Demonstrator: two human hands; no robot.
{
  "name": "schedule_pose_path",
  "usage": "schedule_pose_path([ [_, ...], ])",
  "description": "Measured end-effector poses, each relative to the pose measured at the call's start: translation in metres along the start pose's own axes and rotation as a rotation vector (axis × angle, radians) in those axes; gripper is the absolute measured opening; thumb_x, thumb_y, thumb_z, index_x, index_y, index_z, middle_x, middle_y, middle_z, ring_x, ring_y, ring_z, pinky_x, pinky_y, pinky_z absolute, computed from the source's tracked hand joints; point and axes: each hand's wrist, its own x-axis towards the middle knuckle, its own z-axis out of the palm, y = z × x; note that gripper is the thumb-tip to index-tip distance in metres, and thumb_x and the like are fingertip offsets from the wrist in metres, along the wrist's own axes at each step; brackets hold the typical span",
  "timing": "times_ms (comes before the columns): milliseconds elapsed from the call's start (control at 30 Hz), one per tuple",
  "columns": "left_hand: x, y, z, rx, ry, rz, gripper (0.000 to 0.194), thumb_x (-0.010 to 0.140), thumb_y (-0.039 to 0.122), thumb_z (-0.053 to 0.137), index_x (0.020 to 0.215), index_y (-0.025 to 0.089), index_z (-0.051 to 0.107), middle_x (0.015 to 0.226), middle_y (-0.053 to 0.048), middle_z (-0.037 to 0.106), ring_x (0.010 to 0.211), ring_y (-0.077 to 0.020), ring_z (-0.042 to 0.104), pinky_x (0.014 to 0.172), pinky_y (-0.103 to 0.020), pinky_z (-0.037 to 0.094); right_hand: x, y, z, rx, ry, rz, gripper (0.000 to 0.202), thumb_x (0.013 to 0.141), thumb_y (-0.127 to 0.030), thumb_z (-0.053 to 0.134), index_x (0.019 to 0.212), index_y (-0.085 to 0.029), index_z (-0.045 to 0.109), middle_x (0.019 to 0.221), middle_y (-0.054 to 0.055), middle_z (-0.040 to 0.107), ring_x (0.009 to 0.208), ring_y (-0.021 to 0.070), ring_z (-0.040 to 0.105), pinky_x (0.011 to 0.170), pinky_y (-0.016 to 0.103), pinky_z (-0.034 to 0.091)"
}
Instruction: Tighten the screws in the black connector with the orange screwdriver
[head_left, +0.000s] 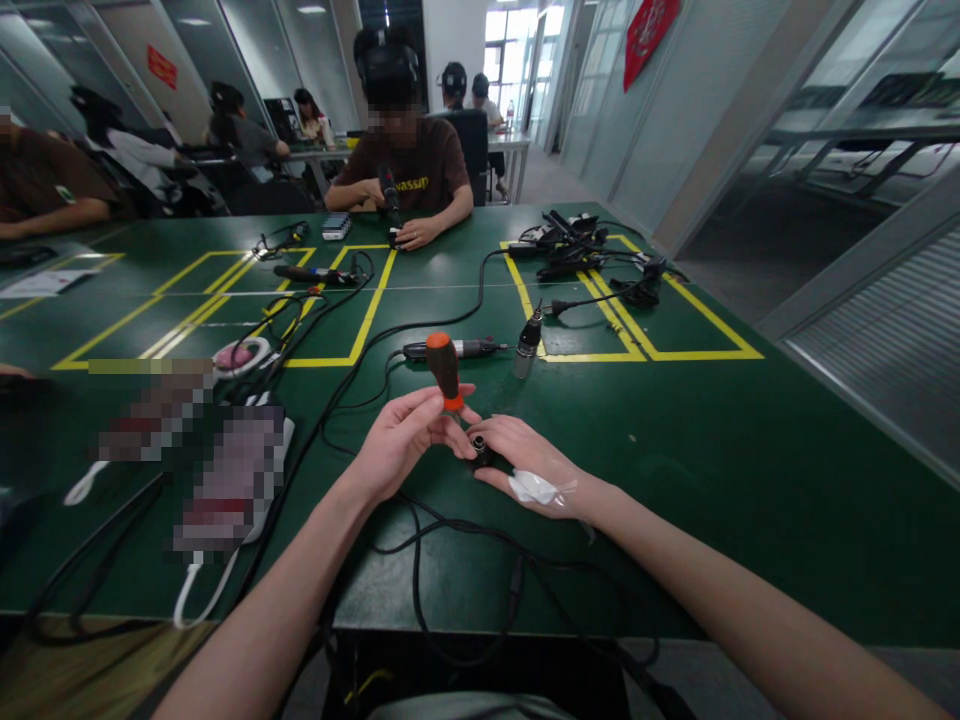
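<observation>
While my left hand (409,437) grips a screwdriver (445,372), my right hand (532,465) holds a small black part (481,458)

As I read across the green counter (712,490) from the left, I first get a blurred rectangular device (232,480) with a white cable (185,595), and just beyond it a round white-and-pink item (238,357). Farther back lies a dark corded tool (319,274), and on the far side a co-worker (409,160) holds a black power tool (389,192), pointed down at the counter. Near the middle, I have the left hand closed on the lower end of the screwdriver's orange-and-black handle; it stands nearly upright, butt end up, its tip hidden by fingers. Behind it a second corded tool (459,349) lies flat. Just right of the screwdriver, the black part sits low over the counter, its round opening facing up, with the right hand's thumb and fingers narrowed around it. A white pad (534,488) under clear film is stuck to that hand. Past its fingers stands a black-topped clear bottle (528,345), and farther back to the right I see a heap of black tools and cables (566,245) over yellow tape lines (709,354)
</observation>
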Motion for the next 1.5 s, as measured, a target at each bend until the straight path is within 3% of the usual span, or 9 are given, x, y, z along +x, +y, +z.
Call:
schedule_pose_path([
  [300,-0.0010,-0.0021,-0.0013,0.014,-0.027,0.042,0.035,0.084,0.030,0.082,0.107,0.020,0.058,0.087,-0.002,0.079,0.059,-0.0149,0.073,0.062,-0.027,0.058,-0.0008,0.0003,0.0005,0.009,-0.017,0.021,0.024,0.096,-0.028,0.067,0.118,-0.020,0.061,0.120,0.013,0.070,0.116,0.0298,0.065,0.102,0.052,0.051],
  [600,-0.0009,0.0008,0.0034,0.008,0.006,-0.018,0.030,0.087,0.037,0.076,0.104,0.012,0.074,0.088,-0.008,0.079,0.061,-0.0161,0.072,0.063,-0.029,0.059,0.0006,-0.0026,-0.0013,-0.008,0.004,-0.003,0.020,0.096,-0.027,0.067,0.112,-0.017,0.062,0.118,0.015,0.071,0.111,0.0290,0.066,0.099,0.051,0.052],
  [867,-0.0009,-0.0026,-0.0018,0.018,-0.028,0.035,0.036,0.084,0.031,0.082,0.110,0.020,0.059,0.087,-0.002,0.078,0.060,-0.0148,0.073,0.062,-0.027,0.058,0.0007,-0.0023,-0.0018,-0.003,-0.019,0.024,0.023,0.095,-0.026,0.068,0.116,-0.020,0.061,0.119,0.013,0.071,0.116,0.0286,0.065,0.102,0.051,0.051],
  [1000,-0.0009,-0.0010,0.0004,-0.004,-0.010,0.004,0.040,0.088,0.037,0.076,0.120,0.016,0.065,0.088,-0.005,0.077,0.061,-0.0152,0.073,0.063,-0.028,0.058,0.0008,-0.0021,-0.0022,0.007,-0.013,0.010,0.022,0.097,-0.028,0.066,0.116,-0.019,0.062,0.119,0.014,0.071,0.114,0.0296,0.065,0.101,0.052,0.051],
  [1100,-0.0009,-0.0006,0.0023,-0.008,0.004,-0.010,0.035,0.089,0.038,0.075,0.113,0.014,0.070,0.088,-0.005,0.077,0.060,-0.0151,0.072,0.063,-0.028,0.058,0.0007,-0.0021,-0.0023,0.005,-0.012,0.002,0.021,0.097,-0.028,0.065,0.115,-0.018,0.061,0.118,0.014,0.071,0.114,0.0299,0.065,0.101,0.053,0.051],
  [1300,-0.0009,-0.0030,-0.0007,0.009,-0.026,0.035,0.029,0.086,0.033,0.080,0.104,0.019,0.061,0.087,-0.002,0.077,0.060,-0.0148,0.072,0.062,-0.027,0.058,-0.0002,-0.0014,-0.0009,-0.009,-0.024,0.019,0.023,0.096,-0.026,0.068,0.116,-0.018,0.061,0.119,0.014,0.070,0.115,0.0293,0.064,0.103,0.051,0.050],
  [1500,-0.0010,-0.0012,0.0002,-0.021,-0.018,0.003,0.036,0.088,0.036,0.075,0.116,0.015,0.066,0.088,-0.005,0.077,0.061,-0.0161,0.073,0.063,-0.028,0.059,-0.0005,0.0004,0.0007,0.002,-0.009,0.005,0.022,0.095,-0.027,0.068,0.115,-0.019,0.061,0.118,0.013,0.070,0.115,0.0294,0.065,0.101,0.050,0.050],
])
